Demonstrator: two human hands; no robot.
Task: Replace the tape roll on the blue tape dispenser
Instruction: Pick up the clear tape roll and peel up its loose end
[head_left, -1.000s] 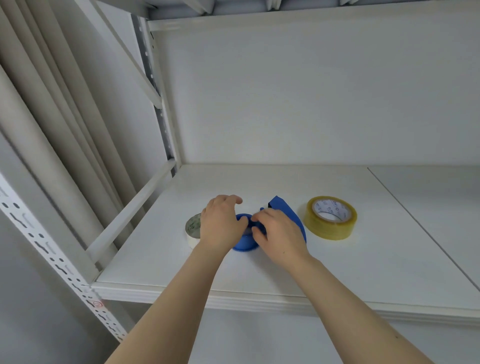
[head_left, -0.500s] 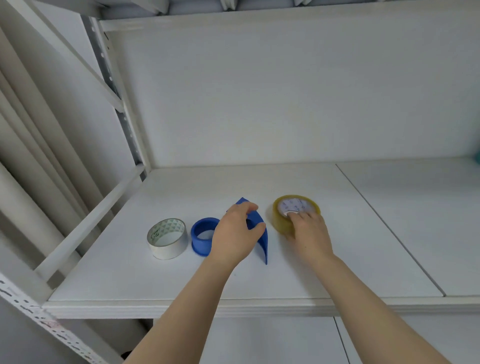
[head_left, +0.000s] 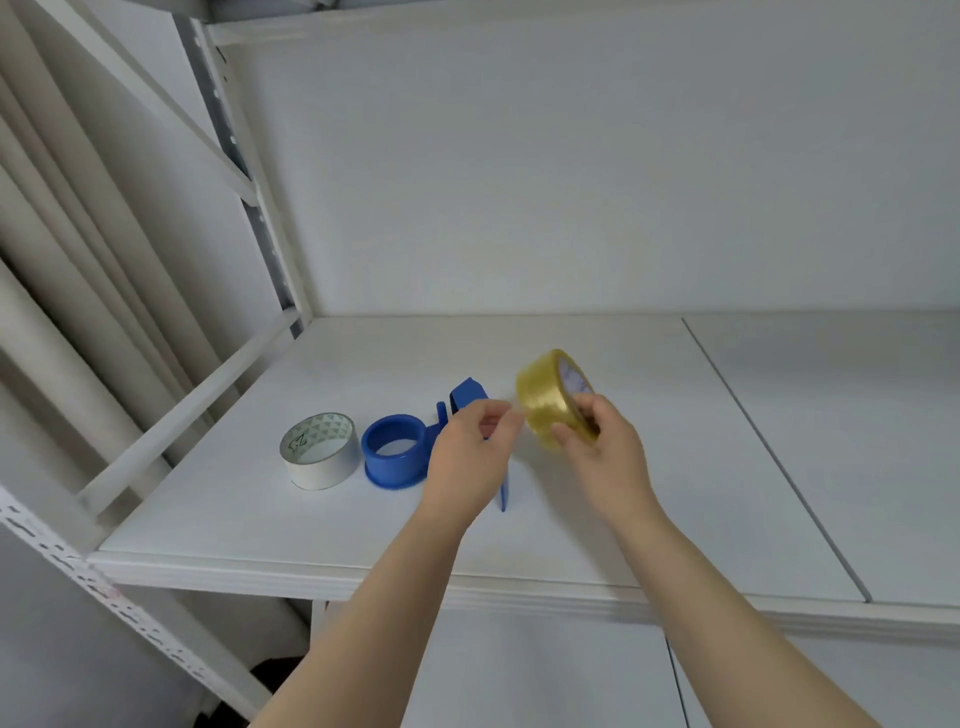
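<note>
The blue tape dispenser (head_left: 393, 456) lies on the white shelf (head_left: 597, 525), its round hub bare and its handle partly hidden behind my left hand. My right hand (head_left: 597, 447) holds the yellow tape roll (head_left: 550, 397) on edge, lifted above the shelf. My left hand (head_left: 470, 457) hovers over the dispenser's handle, thumb and forefinger pinched together close to the yellow roll's edge; whether they hold the tape end I cannot tell. A white tape roll (head_left: 319, 451) lies flat just left of the dispenser's hub.
The shelf's back wall (head_left: 571, 182) stands behind. A slanted rail and perforated upright post (head_left: 249, 171) bound the left side, with beige curtains (head_left: 62, 260) beyond. A seam (head_left: 769, 447) divides the shelf board on the right.
My right hand has lifted the yellow roll off the shelf and tipped it on edge. My left hand has come off the dispenser handle and moved toward the roll.
</note>
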